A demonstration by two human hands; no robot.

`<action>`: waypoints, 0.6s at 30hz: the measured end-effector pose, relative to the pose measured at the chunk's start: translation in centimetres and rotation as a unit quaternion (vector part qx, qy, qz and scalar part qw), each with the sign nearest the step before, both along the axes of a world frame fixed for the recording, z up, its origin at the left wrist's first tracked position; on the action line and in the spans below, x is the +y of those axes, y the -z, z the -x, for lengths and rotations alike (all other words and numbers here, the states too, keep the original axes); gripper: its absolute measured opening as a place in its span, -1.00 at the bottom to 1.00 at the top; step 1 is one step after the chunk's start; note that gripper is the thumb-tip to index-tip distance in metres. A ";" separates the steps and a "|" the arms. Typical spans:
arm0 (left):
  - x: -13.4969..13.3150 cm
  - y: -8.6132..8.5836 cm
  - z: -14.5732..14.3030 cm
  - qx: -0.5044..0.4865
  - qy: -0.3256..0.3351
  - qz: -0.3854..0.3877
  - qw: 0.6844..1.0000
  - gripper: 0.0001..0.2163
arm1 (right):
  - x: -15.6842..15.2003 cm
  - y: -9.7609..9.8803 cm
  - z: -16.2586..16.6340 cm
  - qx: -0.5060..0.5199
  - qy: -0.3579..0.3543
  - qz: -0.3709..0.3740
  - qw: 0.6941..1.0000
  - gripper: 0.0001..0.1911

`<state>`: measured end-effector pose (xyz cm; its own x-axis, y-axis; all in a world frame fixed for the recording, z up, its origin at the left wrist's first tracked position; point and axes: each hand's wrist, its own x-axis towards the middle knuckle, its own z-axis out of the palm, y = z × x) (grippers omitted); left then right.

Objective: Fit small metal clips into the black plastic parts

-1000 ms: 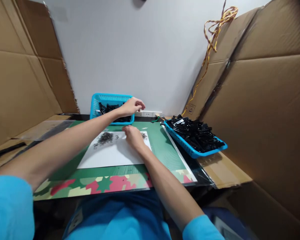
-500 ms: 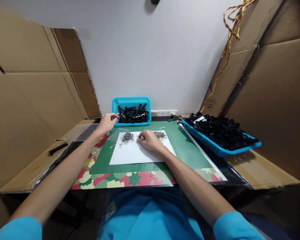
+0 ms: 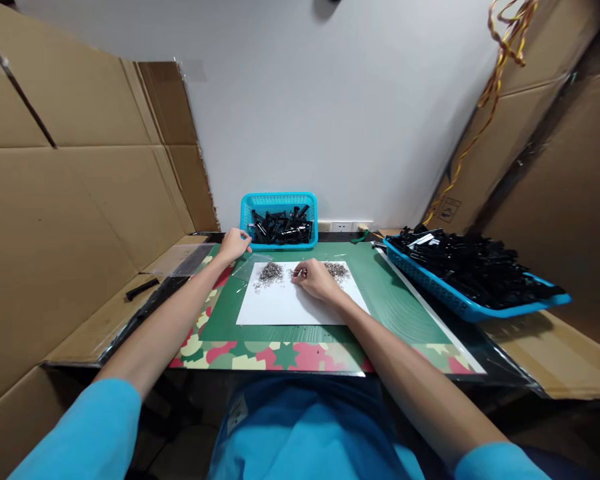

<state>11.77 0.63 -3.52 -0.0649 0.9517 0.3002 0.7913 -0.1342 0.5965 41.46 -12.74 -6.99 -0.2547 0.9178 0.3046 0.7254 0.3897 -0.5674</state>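
Observation:
My left hand [image 3: 235, 245] is at the left front corner of a blue plastic basket [image 3: 280, 247] at the back of the table. Its fingers are bent and a little apart, with nothing visible in them. Several black plastic parts [image 3: 283, 227] lie jumbled in that basket. Over a white sheet of paper [image 3: 285, 308], my right hand [image 3: 316, 279] has its thumb and fingertips pinched together. Whatever they hold is too small to make out. On the sheet, one pile of tiny metal pieces [image 3: 271, 272] lies left of this hand; another pile [image 3: 337, 271] is partly hidden behind it.
A larger blue basket [image 3: 473, 312] heaped with black parts stands tilted on the right. One black part [image 3: 142, 289] lies on the cardboard at left. A clear plastic bag [image 3: 247, 267] rests beside the sheet on the green mat [image 3: 395, 303]. Cardboard walls [image 3: 105, 193] flank the table.
The view has shifted a little to the left. My left hand's fingers have dropped lower beside the basket corner. My right hand stays between the piles, its fingers slightly rearranged.

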 end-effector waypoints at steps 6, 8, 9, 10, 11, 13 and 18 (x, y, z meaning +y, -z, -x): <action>2.8 -0.9 -3.1 -0.037 -0.020 0.029 0.999 -0.70 | -0.4 -0.2 -0.1 -0.012 0.005 -0.008 1.000 -0.90; 3.2 -1.2 -3.8 -0.053 -0.013 0.040 0.998 -0.66 | -0.4 -0.3 -0.2 -0.011 -0.007 -0.005 1.000 -0.91; 3.3 -1.3 -4.1 -0.060 -0.010 0.041 0.997 -0.66 | -0.3 -0.3 -0.2 -0.009 -0.015 -0.004 1.000 -0.92; 3.3 -1.3 -4.2 -0.066 -0.007 0.040 0.997 -0.67 | -0.2 -0.4 -0.3 -0.006 -0.023 -0.002 1.000 -0.92; 3.3 -1.4 -4.3 -0.071 -0.005 0.036 0.997 -0.68 | -0.1 -0.4 -0.4 -0.002 -0.027 0.002 1.000 -0.92; 2.9 -1.5 -4.3 -0.083 -0.004 0.025 0.996 -0.71 | 0.1 -0.4 -0.7 0.009 -0.024 0.006 1.000 -0.90; 0.9 -2.2 -3.5 -0.114 -0.004 0.001 0.993 -0.72 | 0.1 -0.6 -1.1 0.014 0.004 0.014 1.000 -0.89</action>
<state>15.24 1.54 -1.33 -0.1382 0.9516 0.2745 0.6360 -0.1273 0.7611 42.57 -12.59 -6.35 -0.2383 0.9282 0.2857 0.7118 0.3671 -0.5988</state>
